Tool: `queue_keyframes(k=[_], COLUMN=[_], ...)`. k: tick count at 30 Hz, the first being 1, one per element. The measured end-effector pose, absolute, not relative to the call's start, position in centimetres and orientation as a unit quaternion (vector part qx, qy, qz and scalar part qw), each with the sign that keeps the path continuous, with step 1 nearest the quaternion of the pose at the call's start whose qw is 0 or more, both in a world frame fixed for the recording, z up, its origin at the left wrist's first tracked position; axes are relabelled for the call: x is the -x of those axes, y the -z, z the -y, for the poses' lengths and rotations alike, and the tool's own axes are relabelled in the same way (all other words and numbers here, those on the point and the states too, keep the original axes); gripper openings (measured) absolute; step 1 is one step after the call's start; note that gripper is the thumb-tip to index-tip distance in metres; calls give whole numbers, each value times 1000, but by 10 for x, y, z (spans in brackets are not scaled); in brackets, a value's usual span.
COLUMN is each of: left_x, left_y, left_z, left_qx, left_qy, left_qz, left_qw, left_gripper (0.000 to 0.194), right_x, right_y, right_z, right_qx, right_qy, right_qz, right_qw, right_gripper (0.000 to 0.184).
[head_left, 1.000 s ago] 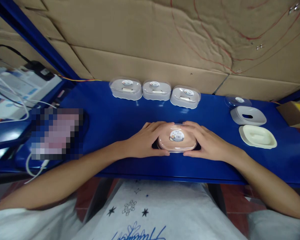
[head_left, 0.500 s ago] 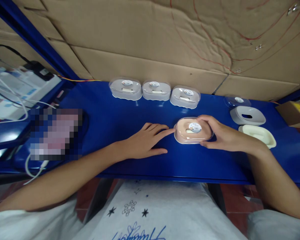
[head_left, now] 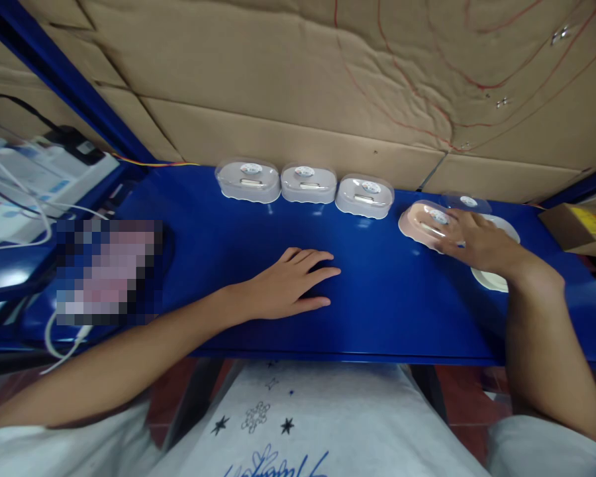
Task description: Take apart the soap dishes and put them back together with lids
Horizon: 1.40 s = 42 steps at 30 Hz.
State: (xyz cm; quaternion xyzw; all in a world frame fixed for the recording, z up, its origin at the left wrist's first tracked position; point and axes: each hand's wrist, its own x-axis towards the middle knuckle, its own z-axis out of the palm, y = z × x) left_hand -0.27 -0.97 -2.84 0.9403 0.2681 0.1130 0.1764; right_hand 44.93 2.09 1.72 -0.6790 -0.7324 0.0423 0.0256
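Observation:
My right hand grips the right end of a peach soap box with a clear lid and a round label. The box is tilted at the right back of the blue table. My left hand rests mid-table, fingers spread, holding nothing. Three grey lidded soap boxes stand in a row along the back: a left one, a middle one and a right one. Behind my right hand lie a clear lid, a grey oval tray and a cream dish, the latter two partly covered.
A cardboard wall rises behind the blue table. On the left are a blurred-out pinkish device, white cables and a power strip. An open cardboard box stands at the far right.
My right hand has carried the peach soap box rightward and back, close to the row of grey boxes. My left hand no longer touches it and stays almost in place.

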Motion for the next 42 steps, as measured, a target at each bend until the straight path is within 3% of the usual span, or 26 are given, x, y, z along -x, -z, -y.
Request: queue_keyframes(k=[14, 18, 24, 33, 42], left_x=[2, 3, 2, 3, 3], left_y=[30, 31, 34, 34, 32], left_z=[11, 11, 11, 11, 11], left_qx=[-947, -948, -947, -949, -951], left_qy=[-96, -101, -105, -110, -97], left_qz=[-268, -268, -273, -268, -268], left_qw=[147, 136, 132, 127, 123], left_gripper=[65, 64, 72, 70, 70], right_x=[-432, -406, -357, -354, -365], right_y=[14, 12, 24, 47, 29], right_z=[-52, -44, -27, -43, -42], right_qx=[633, 578, 430, 508, 477], right_qy=[79, 103, -20, -43, -3], right_qz=[756, 780, 892, 858, 872], right_qw=[145, 216, 139, 62, 107], right_gripper=[74, 58, 54, 69, 56])
